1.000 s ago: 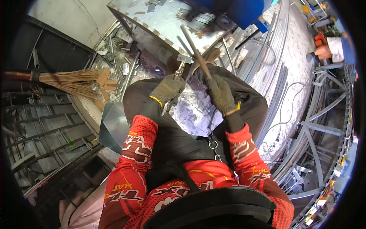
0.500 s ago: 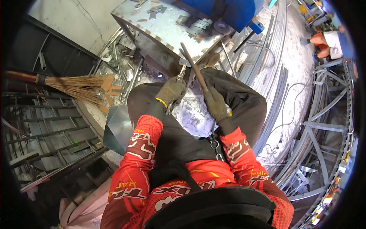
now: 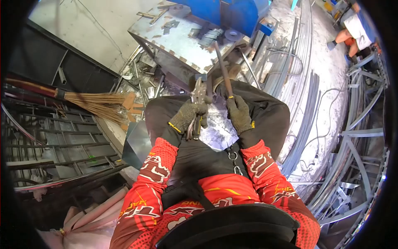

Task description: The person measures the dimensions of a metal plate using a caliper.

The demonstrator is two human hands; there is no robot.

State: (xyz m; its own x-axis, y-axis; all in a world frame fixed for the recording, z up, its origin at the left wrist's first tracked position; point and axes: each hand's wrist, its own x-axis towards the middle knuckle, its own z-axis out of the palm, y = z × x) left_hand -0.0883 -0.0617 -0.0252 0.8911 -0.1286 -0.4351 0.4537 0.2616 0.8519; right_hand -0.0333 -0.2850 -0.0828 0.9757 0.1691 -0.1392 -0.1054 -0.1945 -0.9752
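Observation:
My left hand (image 3: pixel 188 116), in a dark knitted glove with a yellow cuff, is closed around locking pliers (image 3: pixel 199 92). Their jaws point away from me, and a small dark metal piece (image 3: pixel 200 77) shows at the jaw tips. Wrapped around the near end of a long brownish rod (image 3: pixel 223 68) is my gloved right hand (image 3: pixel 239 114). The rod slants up and away, its far tip overlapping the corner of the metal table (image 3: pixel 188 56) in this view. Both hands are between my bent knees, above the pale, dusty floor (image 3: pixel 219 128).
Flat metal pieces (image 3: pixel 170 27) and a blue machine (image 3: pixel 236 14) are on the table. Long metal bars (image 3: pixel 304 83) lie along the right, beside a steel frame (image 3: pixel 356 137). A straw broom (image 3: pixel 91 101) and metal scraps are left. Another person (image 3: pixel 352 31) is at far right.
The pliers have turned more upright and show more of their length and handles. My right hand has shifted slightly closer to me, and the rod stands steeper. The view has shifted a little.

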